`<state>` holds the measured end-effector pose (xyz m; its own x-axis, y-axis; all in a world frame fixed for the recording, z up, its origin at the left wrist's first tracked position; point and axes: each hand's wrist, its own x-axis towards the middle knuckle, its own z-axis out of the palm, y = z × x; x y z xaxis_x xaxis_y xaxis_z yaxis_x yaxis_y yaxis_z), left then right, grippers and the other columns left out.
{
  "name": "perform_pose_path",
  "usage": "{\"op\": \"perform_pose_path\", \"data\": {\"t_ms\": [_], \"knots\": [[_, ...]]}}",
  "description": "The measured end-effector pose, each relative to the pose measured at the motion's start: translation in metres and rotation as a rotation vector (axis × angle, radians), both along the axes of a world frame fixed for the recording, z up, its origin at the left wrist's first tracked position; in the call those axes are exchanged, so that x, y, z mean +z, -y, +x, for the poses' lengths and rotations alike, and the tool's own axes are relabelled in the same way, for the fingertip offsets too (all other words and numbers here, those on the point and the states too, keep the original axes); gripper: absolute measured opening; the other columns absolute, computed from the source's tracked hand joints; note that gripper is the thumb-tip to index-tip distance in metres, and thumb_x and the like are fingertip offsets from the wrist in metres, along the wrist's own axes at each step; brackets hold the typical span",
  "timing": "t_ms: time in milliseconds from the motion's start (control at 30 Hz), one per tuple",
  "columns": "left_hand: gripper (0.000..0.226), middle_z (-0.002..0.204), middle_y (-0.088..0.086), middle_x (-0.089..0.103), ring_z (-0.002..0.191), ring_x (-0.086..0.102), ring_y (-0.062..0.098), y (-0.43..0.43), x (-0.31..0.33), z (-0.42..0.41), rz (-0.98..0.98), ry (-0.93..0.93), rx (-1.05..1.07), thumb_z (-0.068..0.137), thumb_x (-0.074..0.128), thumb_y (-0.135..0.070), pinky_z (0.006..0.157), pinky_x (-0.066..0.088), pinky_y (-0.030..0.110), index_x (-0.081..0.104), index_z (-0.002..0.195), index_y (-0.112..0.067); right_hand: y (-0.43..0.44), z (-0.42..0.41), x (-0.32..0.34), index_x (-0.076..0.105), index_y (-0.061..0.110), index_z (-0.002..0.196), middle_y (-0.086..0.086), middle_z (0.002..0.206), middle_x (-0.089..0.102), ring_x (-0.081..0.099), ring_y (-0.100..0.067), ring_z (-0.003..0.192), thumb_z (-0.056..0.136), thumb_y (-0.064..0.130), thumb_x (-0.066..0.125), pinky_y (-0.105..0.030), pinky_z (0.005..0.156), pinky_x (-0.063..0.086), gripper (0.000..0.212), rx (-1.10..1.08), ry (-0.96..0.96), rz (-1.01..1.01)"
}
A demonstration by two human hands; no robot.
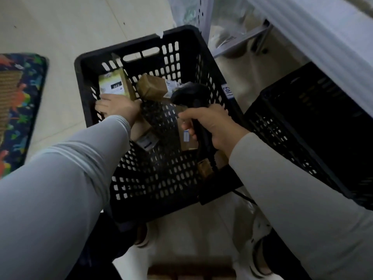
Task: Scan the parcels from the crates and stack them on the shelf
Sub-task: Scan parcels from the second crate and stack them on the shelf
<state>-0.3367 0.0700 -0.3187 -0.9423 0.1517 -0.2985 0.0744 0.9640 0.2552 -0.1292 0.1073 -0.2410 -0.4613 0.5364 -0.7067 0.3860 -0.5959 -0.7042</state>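
Black plastic crate (153, 178) fills the middle of the frame, standing on a pale floor (60, 27), its walls pierced with slots. Several parcels lie in it. One with a white label (113, 84) leans against the far left wall, and a plain brown parcel (151, 87) sits just to its right. A flat cardboard one (186, 138) lies lower, near the right wall.

Reaching in from the lower left, the left hand (117, 108) touches the lower edge of the labelled parcel. Whether its fingers close round it, I cannot tell.

At centre right the right hand (214, 126) grips a black scanner (187, 93) by the handle, fingers wrapped tight. The scanner's head hangs over the crate's right side, close to the brown parcel.

Both arms wear light grey sleeves. A second black crate (302, 126) stands at the right, partly under the shelf (302, 27) in the upper right corner. A bright patterned mat (18, 110) lies at the left edge.
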Motion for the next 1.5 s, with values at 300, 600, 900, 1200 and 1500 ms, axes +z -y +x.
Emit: {"op": "perform_pose_path", "data": {"t_ms": [300,600,900,1200,1500], "knots": [[0.104,0.143,0.019,0.030,0.134,0.029,0.036,0.023,0.006,0.004,0.175,0.035,-0.087,0.063,0.085,-0.039,0.111,0.029,0.047,0.024,0.140,-0.004,0.007,0.011,0.006,0.065,0.001,0.090,-0.005,0.057,0.063,0.052,-0.010,0.041,0.084,0.012,0.071,-0.021,0.042,0.044,0.014,-0.014,-0.035,0.005],[0.130,0.148,0.018,0.017,0.140,0.015,0.030,0.080,0.075,0.031,0.373,-0.065,-0.724,0.056,0.088,-0.020,0.118,0.015,0.033,0.000,0.151,-0.006,0.055,0.047,0.069,0.064,0.004,0.072,-0.007,0.055,0.062,0.049,-0.013,0.041,0.083,0.007,0.071,-0.022,0.043,0.041,0.013,0.051,-0.162,0.143],[0.137,0.142,0.022,0.033,0.133,0.032,0.034,0.133,0.177,0.044,0.236,-0.188,-1.233,0.042,0.071,-0.053,0.112,0.025,0.035,0.005,0.151,-0.002,0.103,0.097,0.122,0.066,-0.001,0.093,-0.013,0.066,0.068,0.053,-0.019,0.045,0.078,0.004,0.075,-0.029,0.048,0.047,0.018,0.223,-0.098,0.440],[0.135,0.146,0.015,0.034,0.132,0.038,0.029,0.142,0.232,0.049,0.070,-0.191,-1.437,0.055,0.089,-0.023,0.102,0.027,0.019,-0.004,0.151,-0.004,0.132,0.128,0.154,0.057,0.022,0.086,0.008,0.063,0.059,0.055,0.002,0.042,0.081,0.005,0.072,-0.017,0.048,0.043,0.023,0.417,-0.038,0.854],[0.139,0.143,0.013,0.039,0.130,0.042,0.029,0.129,0.259,0.065,0.054,-0.241,-1.533,0.045,0.080,-0.038,0.104,0.030,0.023,-0.005,0.151,-0.007,0.133,0.142,0.161,0.064,0.007,0.101,-0.006,0.093,0.068,0.063,-0.021,0.092,0.076,0.015,0.075,-0.033,0.078,0.051,0.028,0.413,0.014,1.140]]}}
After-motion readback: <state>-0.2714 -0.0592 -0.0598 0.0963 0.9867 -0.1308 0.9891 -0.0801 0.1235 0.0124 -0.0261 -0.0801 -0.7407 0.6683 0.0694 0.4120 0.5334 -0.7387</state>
